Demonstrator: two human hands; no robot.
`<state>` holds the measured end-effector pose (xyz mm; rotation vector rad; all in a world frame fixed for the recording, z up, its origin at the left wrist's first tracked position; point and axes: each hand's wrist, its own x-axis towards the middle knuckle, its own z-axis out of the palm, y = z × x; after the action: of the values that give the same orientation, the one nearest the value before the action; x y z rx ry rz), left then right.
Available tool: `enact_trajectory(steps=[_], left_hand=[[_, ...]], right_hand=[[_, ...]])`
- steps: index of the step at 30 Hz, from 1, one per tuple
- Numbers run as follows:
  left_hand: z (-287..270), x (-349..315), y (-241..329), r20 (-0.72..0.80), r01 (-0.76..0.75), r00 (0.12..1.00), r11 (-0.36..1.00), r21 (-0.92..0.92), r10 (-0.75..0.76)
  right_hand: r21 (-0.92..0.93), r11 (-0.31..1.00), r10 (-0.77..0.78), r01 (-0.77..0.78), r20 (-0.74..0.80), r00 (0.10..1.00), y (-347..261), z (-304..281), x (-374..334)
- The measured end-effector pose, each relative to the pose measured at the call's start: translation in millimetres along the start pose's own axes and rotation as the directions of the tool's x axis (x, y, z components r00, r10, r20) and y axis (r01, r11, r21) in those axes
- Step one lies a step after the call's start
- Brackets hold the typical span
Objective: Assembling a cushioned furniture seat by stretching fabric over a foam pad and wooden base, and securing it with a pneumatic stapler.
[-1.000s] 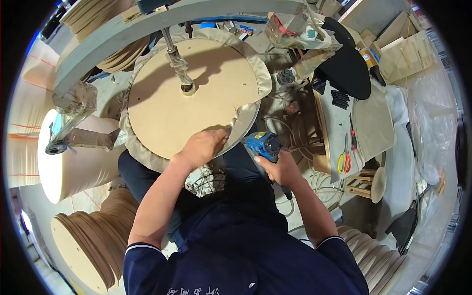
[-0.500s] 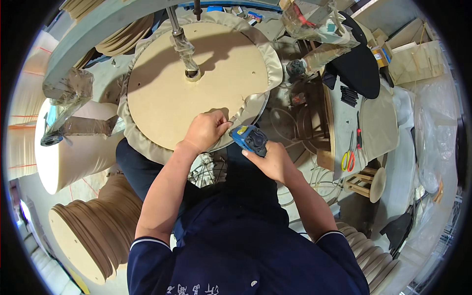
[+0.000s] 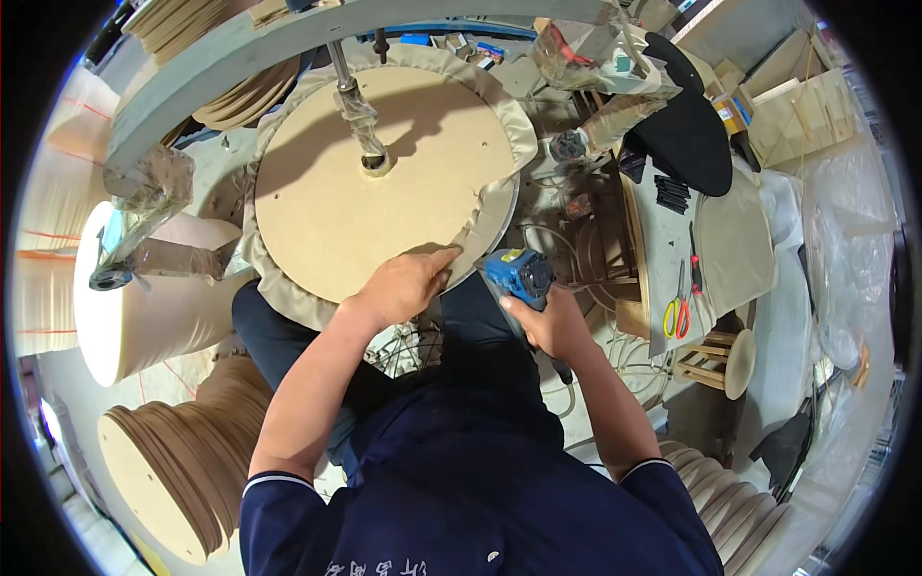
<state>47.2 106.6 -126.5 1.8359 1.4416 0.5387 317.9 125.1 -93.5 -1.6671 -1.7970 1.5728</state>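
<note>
A round beige board lies over my lap, with a loose, gathered band of beige fabric around its rim. Along the near right stretch, the fabric is folded over the board's edge. My left hand rests on that near rim, index finger stretched along the fabric and the other fingers partly hidden. Just right of the board, my right hand grips a blue staple gun, its nose by the rim but apart from my left fingers. A hose trails from the gun's handle.
A plastic-wrapped metal rod stands at the board's middle under a grey machine arm. On the right bench lie scissors, a red-handled screwdriver and black strips. Stacked round boards and a fabric roll are left.
My left hand has gone from pinching the fabric edge to lying on it with the index finger extended. The staple gun has moved right, away from the left hand, and turned.
</note>
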Motion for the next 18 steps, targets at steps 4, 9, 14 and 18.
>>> enact_trajectory(steps=[4,9,14,18], left_hand=[[1,4,-17,-0.068,-0.053,0.996,0.994,0.091,0.060],[2,12,-18,-0.141,0.193,0.970,0.981,-0.032,-0.196],[11,18,-29,-0.239,0.128,0.961,0.989,-0.076,-0.143],[16,23,-27,-0.281,0.108,0.953,0.994,-0.026,-0.111]], right_hand=[[-0.081,0.995,-0.061,0.062,0.008,0.998,-1,5,-5],[-0.151,0.985,-0.066,0.079,0.089,0.994,-9,11,-5],[-0.200,0.978,-0.048,0.065,0.087,0.995,-20,19,4],[-0.212,0.971,-0.093,0.107,0.072,0.993,-28,29,17]])
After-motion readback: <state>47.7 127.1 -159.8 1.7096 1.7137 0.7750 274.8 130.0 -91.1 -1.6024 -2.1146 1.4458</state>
